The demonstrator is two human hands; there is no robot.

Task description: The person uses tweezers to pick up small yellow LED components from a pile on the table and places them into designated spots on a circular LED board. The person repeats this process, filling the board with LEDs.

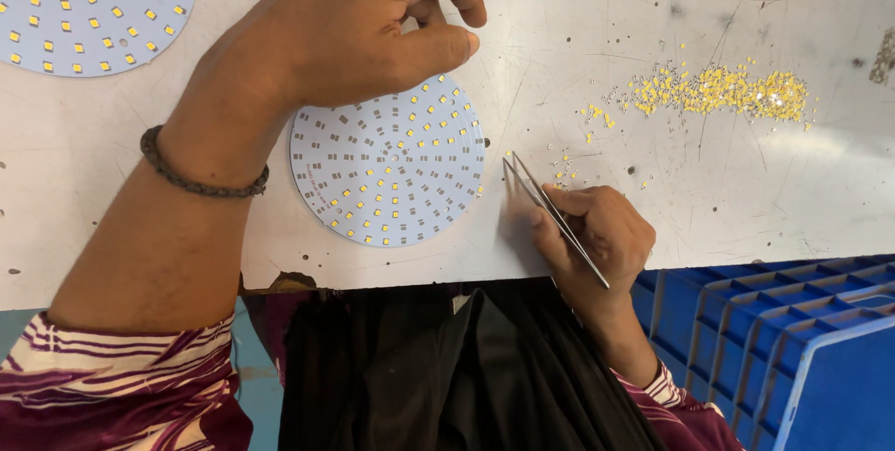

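The left hand hangs forward from a long bare forearm, fingers curled and thumb pressed to forefinger, while the right hand, wrist bent up from below, has its fingers pinched closed in a pen-like grip.

Left hand: rests on the round LED board, fingers curled at its upper edge.
Right hand: pinches tweezers, tips over the bench.
Yellow chips: heaped beyond the right hand.
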